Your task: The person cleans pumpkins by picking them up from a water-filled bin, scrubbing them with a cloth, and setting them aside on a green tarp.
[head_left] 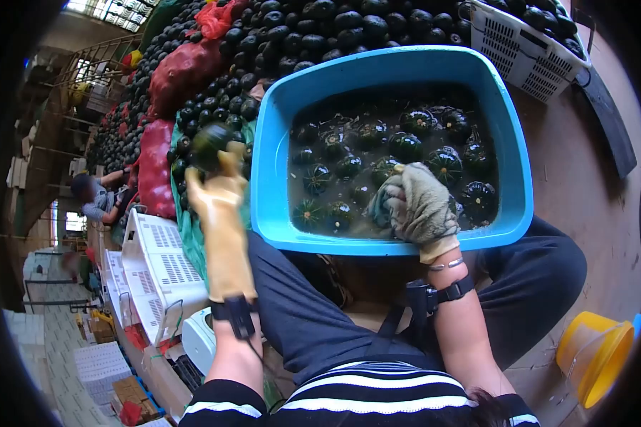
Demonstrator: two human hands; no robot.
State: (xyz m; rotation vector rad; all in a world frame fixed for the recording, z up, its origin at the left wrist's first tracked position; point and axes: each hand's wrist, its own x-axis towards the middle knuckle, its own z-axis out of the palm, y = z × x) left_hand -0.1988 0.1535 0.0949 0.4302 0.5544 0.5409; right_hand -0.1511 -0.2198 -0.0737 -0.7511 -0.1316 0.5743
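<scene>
A blue tub (516, 171) of murky water holds several dark green squashes (406, 146). My left hand (217, 188), in a yellowish glove, is outside the tub on its left side, blurred, with its fingers spread just beneath a dark green squash (212, 146). Whether the fingers touch that squash is hard to tell. Over the tub's near right part, my right hand (417, 206) is closed on a wet grey-green cloth (424, 196), just above the water. The cloth covers most of the fingers.
Dark squashes (349, 28) are heaped behind the tub, with red mesh sacks (157, 167) at left. White crates (165, 267) stand lower left, another white crate (523, 53) upper right. A yellow bucket (595, 356) lies lower right. A person (107, 199) is at far left.
</scene>
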